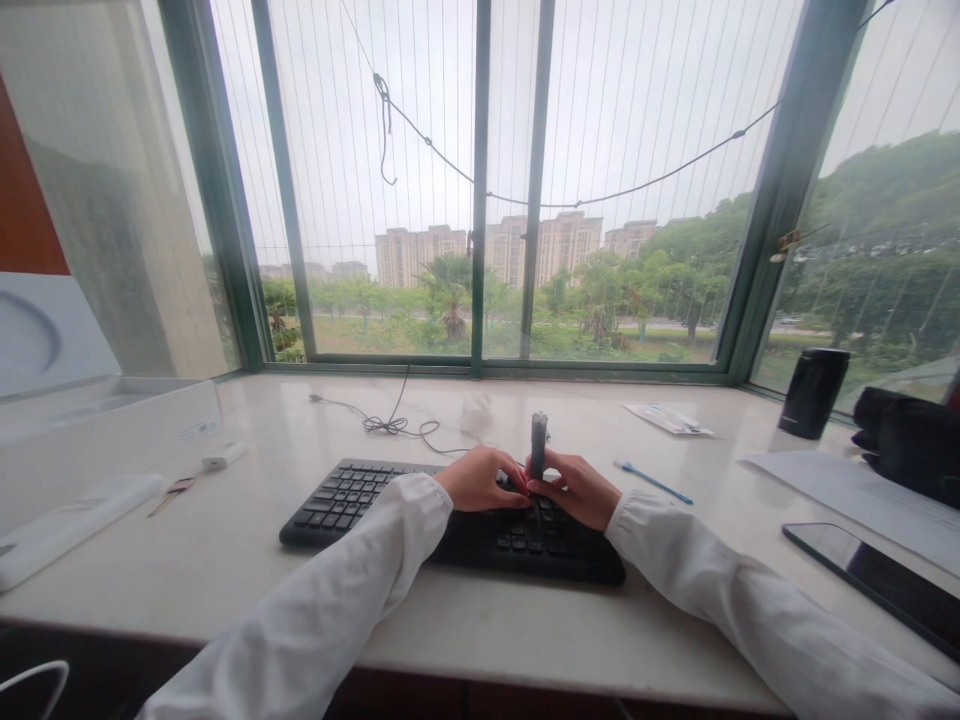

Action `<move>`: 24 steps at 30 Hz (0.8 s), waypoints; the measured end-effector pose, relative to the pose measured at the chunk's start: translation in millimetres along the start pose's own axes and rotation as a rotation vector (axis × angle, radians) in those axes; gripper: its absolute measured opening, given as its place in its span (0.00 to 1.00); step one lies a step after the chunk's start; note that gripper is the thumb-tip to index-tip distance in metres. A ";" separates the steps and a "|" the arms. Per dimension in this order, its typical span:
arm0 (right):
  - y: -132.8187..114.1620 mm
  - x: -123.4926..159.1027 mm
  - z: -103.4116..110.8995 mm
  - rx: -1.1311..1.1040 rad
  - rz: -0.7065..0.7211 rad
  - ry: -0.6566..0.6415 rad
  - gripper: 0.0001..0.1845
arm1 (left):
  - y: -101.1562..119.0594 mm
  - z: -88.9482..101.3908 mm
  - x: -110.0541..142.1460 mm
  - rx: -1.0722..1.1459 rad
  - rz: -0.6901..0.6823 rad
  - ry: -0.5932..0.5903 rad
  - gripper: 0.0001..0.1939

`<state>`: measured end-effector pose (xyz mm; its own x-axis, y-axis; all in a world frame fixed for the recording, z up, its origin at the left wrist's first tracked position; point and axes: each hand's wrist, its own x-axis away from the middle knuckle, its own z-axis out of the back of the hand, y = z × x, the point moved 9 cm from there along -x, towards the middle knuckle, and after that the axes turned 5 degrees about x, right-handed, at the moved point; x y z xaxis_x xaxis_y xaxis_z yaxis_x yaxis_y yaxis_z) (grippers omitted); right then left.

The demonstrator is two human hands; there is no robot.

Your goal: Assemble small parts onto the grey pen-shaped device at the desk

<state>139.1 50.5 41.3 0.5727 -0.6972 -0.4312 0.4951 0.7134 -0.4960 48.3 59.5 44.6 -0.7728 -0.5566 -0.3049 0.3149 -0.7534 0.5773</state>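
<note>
A black keyboard (pixel 337 503) lies slantwise on the white counter, its cable running off behind it. My right hand (pixel 577 487) is closed around a dark, stick-shaped tool (pixel 538 447), held upright over the keyboard's right part. The tool's top end shows above the fingers; its lower end is partly hidden by them. Close to its left side is my left hand (pixel 484 480), with thumb and fingers drawn together just above the keys. What those fingers pinch, if anything, is too small and too covered to make out.
Toward the right are a blue thin stick (pixel 656 482), a small packet (pixel 667 419), a black cup (pixel 814 393), paper (pixel 847 492) and a phone (pixel 877 575). To the left, a white box (pixel 112 435), a white adapter (pixel 223 456), keys (pixel 172 492) and a white slab-shaped device (pixel 79 525).
</note>
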 end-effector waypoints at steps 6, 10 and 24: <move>3.9 -1.1 -2.6 -0.060 -0.046 -0.011 0.16 | 5.3 -0.7 1.2 -0.012 0.012 -0.071 0.21; 4.1 -0.4 -3.5 -0.039 -0.037 0.007 0.14 | 8.7 -2.3 3.8 -0.066 0.043 -0.107 0.28; -4.9 6.0 1.9 0.038 -0.022 0.065 0.13 | 3.3 -9.3 8.0 -0.123 0.140 -0.194 0.39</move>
<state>141.4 43.0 42.5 0.5183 -0.7150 -0.4692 0.5322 0.6991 -0.4776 48.3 49.3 37.0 -0.8043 -0.5900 -0.0705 0.4817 -0.7168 0.5041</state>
